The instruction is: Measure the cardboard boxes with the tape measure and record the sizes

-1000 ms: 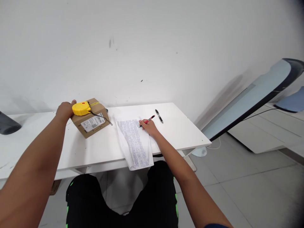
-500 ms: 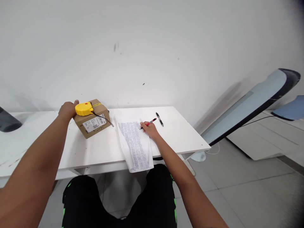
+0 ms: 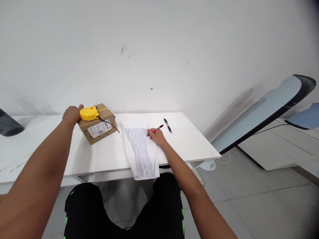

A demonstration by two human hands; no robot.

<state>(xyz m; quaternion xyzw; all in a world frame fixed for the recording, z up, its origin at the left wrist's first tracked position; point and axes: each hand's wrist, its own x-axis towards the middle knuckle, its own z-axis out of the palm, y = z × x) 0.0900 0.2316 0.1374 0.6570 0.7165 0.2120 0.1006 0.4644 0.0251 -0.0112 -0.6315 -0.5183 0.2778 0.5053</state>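
Leftmost, on a clock face centred on the paper (image 3: 142, 152), see at nine o'clock a dark cylinder-shaped object (image 3: 10, 124), only partly in view. Has the left hand (image 3: 71, 114) at ten o'clock, against the far-left side of a cardboard box (image 3: 99, 130), with the thumb near a yellow tape measure (image 3: 89, 114) lying on top; cannot tell that grip, wide or narrow, with the fingers hidden. Has the paper, densely covered in bluish handwriting, lying on the white table (image 3: 185, 144) and overhanging the near edge at six o'clock. Pinches a red-and-black pen (image 3: 158, 128) narrowly in the right hand (image 3: 158, 136) toward two o'clock, over the paper's far-right part. Farther along two o'clock, see a second pen (image 3: 167, 125) lying loose. Toward three o'clock, see a pale, dark-edged panel (image 3: 266, 108), tilted.
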